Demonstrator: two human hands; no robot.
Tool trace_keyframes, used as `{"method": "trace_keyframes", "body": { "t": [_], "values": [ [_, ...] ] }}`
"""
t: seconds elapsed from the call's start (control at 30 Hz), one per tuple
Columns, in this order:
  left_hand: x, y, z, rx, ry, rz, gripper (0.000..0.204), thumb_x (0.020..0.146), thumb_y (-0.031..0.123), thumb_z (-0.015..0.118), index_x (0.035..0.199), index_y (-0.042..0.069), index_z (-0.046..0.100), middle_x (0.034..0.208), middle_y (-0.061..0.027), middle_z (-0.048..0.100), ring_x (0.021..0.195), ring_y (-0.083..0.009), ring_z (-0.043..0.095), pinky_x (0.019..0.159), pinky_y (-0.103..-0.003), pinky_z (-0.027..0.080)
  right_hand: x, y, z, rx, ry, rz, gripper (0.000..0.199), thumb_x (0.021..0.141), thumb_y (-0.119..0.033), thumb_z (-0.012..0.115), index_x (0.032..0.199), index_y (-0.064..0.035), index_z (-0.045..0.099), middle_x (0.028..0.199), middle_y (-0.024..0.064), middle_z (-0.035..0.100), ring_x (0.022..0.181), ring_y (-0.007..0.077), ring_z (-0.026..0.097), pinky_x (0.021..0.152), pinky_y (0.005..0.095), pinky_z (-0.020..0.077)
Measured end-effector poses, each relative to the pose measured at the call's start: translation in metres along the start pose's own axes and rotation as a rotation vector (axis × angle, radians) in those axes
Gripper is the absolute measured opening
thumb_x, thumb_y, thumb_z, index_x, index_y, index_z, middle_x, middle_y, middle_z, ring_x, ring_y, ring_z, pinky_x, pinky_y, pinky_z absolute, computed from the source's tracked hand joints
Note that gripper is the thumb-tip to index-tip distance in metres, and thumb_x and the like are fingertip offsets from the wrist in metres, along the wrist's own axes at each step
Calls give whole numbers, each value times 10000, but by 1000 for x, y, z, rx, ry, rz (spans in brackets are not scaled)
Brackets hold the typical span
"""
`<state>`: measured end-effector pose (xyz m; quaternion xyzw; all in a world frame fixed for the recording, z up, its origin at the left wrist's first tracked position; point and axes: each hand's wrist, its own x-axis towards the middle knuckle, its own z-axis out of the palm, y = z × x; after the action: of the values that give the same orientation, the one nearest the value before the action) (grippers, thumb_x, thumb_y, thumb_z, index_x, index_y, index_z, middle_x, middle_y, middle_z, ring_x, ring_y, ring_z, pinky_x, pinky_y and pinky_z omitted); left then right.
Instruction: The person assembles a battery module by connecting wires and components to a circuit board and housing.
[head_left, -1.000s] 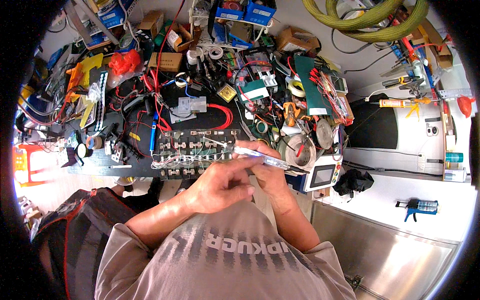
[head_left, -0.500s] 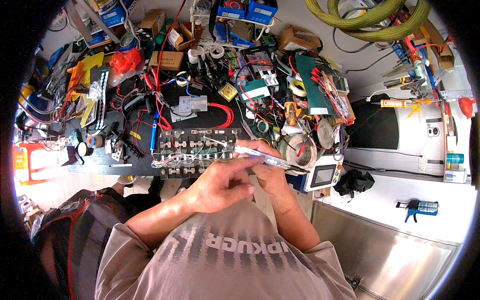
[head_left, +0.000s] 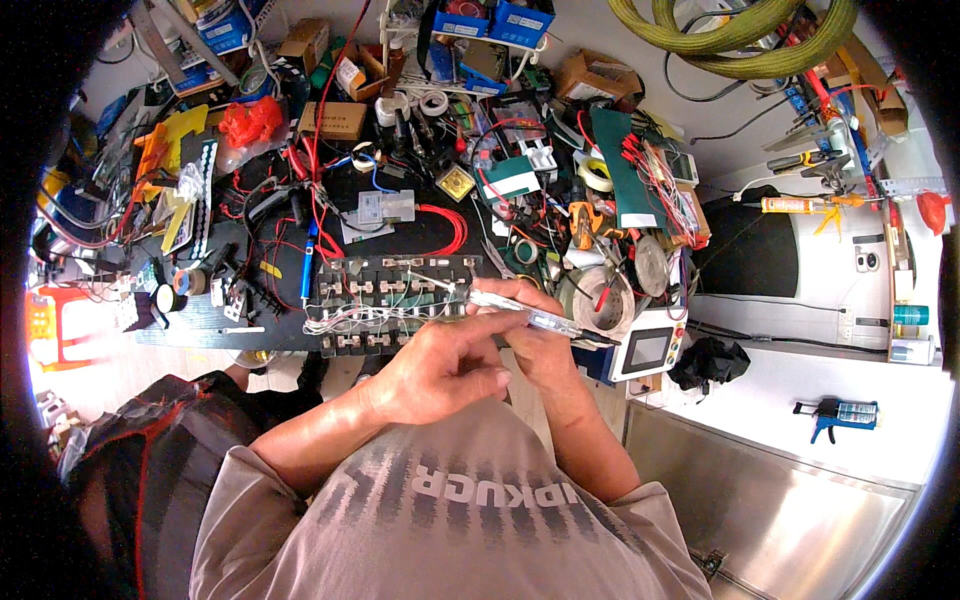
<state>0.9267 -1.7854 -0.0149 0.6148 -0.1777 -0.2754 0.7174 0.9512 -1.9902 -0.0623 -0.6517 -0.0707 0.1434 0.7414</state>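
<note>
My right hand (head_left: 540, 345) grips a slim, clear-bodied pen-like tool (head_left: 545, 319) with a dark right end. The tool lies slantwise across the fingers, and a thin pale shaft (head_left: 432, 281) reaches from it over the rack. My left hand (head_left: 440, 365) is beside it, its index finger stretched against the tool's body and the other fingers curled; the thumb is apart. Below and left of the tool, a clear rack (head_left: 345, 268) holds rows of metal clips. A bundle of thin white wires (head_left: 335, 325) runs across the rack towards my left hand, where its end is hidden.
Left of the rack are a blue pen-shaped tool (head_left: 307, 265) and rolls of tape (head_left: 187, 283). Coiled red wire (head_left: 445, 230), scissors (head_left: 497, 262) and a white spool (head_left: 597, 300) lie beyond. A white box with a screen (head_left: 648, 347) stands at the right.
</note>
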Motion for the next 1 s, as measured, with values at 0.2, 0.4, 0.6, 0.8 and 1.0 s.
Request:
{"method": "trace_keyframes", "body": {
  "t": [0.2,0.4,0.6,0.8,1.0],
  "values": [
    [-1,-3,1,-56,7,-30,632,990,56,681,1583,2,471,878,-58,730,861,-128,676,816,-307,528,-1,-1,0,-41,-6,-1,343,920,40,664,1261,25,701,1138,124,773,1050,186,730,950,336,580],
    [-2,-4,0,-77,23,-40,619,995,61,678,1579,10,480,882,-58,728,858,-123,669,816,-303,522,0,-7,0,-95,-32,-57,349,925,15,657,1273,24,696,1139,124,769,1051,190,729,953,336,577],
    [-3,-2,0,-80,26,-50,619,993,53,671,1581,11,479,876,-51,723,849,-116,659,802,-297,515,0,-8,2,-108,-31,-54,374,908,36,639,1278,28,692,1152,131,768,1059,195,729,960,339,576],
    [-5,-5,0,-103,65,-6,584,991,62,671,1550,7,512,879,-57,737,823,-108,657,772,-287,514,-1,-6,1,-92,13,-28,367,905,51,650,1268,26,701,1146,131,770,1052,188,732,954,335,579],
    [-11,-7,-27,-228,377,10,402,989,68,648,1386,10,626,835,-36,726,759,-98,665,678,-242,506,-11,-14,-4,-72,169,157,335,950,-78,729,1267,30,708,1047,114,774,948,159,723,882,308,579]
  ]
}}
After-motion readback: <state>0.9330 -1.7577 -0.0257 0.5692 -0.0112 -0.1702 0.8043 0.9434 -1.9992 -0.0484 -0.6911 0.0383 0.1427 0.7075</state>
